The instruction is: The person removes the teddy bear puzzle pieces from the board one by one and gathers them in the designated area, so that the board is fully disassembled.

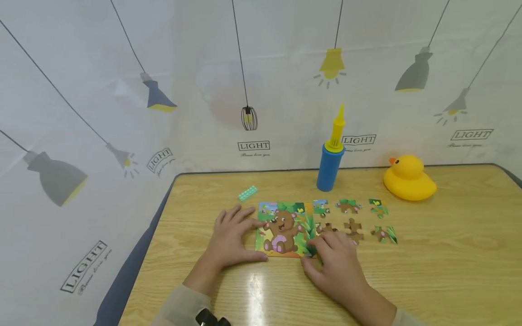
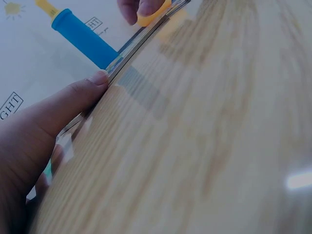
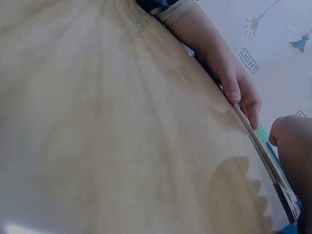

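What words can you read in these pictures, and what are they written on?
"LIGHT": printed in boxes many times on the backdrop with the lamp drawings.
The small script line under each "LIGHT" is too blurred to read.
"GHT": a cut-off "LIGHT" in the left wrist view, same backdrop.
No words show on the puzzle, pump or duck.

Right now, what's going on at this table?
A person is working on a bear jigsaw puzzle on a wooden table. The left hand rests against the puzzle's left edge with fingers mostly straight, steadying it. The right hand is at the puzzle's lower right corner, fingertips on that edge. Several loose puzzle pieces lie to the right, not yet fitted. Behind stand a blue and yellow hand pump, a yellow rubber duck and a small teal block.
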The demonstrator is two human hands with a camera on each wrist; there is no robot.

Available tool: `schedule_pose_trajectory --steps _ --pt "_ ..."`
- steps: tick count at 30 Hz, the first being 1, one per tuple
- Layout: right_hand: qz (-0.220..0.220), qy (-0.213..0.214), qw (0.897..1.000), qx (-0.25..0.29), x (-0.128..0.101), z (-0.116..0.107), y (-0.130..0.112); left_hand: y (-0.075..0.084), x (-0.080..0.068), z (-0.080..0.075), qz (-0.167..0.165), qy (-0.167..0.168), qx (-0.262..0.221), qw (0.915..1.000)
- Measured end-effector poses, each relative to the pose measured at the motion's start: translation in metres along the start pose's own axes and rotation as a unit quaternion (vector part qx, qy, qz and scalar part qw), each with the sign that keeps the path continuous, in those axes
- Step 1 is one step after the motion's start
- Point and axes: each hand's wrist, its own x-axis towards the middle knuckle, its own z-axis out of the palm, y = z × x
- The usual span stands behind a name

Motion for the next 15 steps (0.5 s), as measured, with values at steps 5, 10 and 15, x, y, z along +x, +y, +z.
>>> schedule_pose_trajectory --steps 5,10,15 --pt "0.006 -0.027 0.999 -0.019 0.010 0.014 -0.004 0.000 0.000 0.003 -0.001 0.003 0.000 1.0000" --pt "0.013 -0.041 0.999 -0.033 0.018 0.023 -0.005 0.002 0.000 0.001 -0.002 -0.003 0.005 1.0000" --pt "0.035 -0.070 0.996 -0.034 0.024 0.025 -0.008 0.003 -0.001 -0.002 -0.001 -0.007 0.007 0.9999"
